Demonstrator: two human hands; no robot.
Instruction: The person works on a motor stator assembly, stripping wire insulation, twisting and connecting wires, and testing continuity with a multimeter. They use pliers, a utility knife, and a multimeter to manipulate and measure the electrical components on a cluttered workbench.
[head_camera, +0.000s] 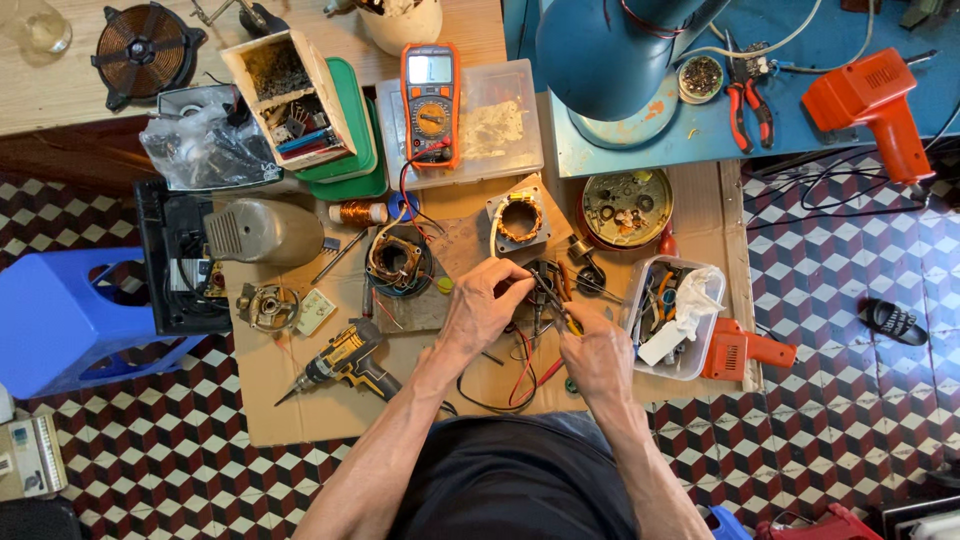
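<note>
My left hand (482, 305) pinches a thin white wire that runs up to a square motor stator with copper windings (520, 221). My right hand (597, 355) grips a slim yellow-handled tool (560, 312) whose tip meets the wire between both hands. A round black stator with copper coil (398, 262) lies just left of my left hand. Red and black meter leads (520, 375) loop on the cardboard under my wrists.
An orange multimeter (431, 103) rests on a clear plastic box. A yellow cordless drill (343, 362) lies at the left, a clear tub of tools (676, 313) and an orange tool (745, 351) at the right. A blue lamp shade (606, 55), red pliers (749, 104), a blue stool (60, 318) surround the cardboard.
</note>
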